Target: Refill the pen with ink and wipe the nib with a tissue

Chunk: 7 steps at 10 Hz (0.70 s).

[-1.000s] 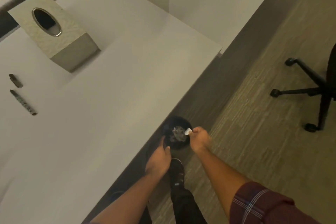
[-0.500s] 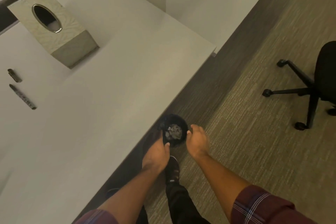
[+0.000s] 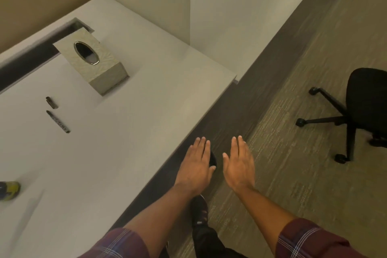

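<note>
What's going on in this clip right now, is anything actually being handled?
Nothing is being held. The left hand and right hand are both open and flat, palms down, past the desk edge, over the floor. A dark round object shows just beyond the left hand. On the desk lie the pen body and its cap, apart, near the tissue box.

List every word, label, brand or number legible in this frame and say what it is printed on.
"SPORT": small white lettering on the black shoe, barely legible, so this reading is unsure.
Pen barrel on the desk: a light pattern or print runs along it, too small and blurred to read.
Yellow-green object at the left edge: blurred, no readable text.
Tissue box: no text visible.
</note>
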### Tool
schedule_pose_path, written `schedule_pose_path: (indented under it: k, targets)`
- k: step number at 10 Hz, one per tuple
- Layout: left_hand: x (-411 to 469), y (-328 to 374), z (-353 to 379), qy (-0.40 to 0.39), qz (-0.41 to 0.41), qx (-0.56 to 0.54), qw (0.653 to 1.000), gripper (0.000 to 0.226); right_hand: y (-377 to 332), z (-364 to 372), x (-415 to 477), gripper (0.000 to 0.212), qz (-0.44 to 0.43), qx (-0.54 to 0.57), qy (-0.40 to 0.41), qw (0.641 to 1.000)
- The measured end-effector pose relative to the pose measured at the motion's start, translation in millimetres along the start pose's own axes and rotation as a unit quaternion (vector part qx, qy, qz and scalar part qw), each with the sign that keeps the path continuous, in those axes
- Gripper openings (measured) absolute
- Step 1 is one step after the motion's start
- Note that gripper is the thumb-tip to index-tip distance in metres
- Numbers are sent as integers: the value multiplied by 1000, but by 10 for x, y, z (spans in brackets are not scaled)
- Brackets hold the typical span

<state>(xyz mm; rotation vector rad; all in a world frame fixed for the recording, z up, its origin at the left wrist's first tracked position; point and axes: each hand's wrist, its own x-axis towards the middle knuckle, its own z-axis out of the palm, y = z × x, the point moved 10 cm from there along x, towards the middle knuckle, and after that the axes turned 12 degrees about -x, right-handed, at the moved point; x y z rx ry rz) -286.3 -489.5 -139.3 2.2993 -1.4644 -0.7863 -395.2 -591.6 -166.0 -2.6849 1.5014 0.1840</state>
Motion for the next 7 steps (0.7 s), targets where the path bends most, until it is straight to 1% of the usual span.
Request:
schedule_pose_path:
  k: [1,2,3,4,5,6,7]
  targets:
    - [38,206,-368,49,18,3,999,81,1,-426,80,69,-11,-5,52,999]
    - [49,261,-645,91,21,15,996,80,-60,-685,141,72,-18,-8,76,997]
    - [50,154,-1064,142,1,47,989,81,-311,-1050,259,76,-54,-15,104,993]
    - [19,26,-1333,175,-5,73,982,81,-538,-1265,325,79,-83,-20,127,988]
    - [-160,-230,-1783,229,-12,110,967,79,-1020,-1563,420,83,-128,-34,158,979]
    - [-322,-514,-2046,249,-32,128,960,79,-1394,-1741,472,84,-151,-40,173,972]
    - [-628,-905,-2468,286,-74,153,943,82,-2002,-1981,430,84,-212,-22,193,958]
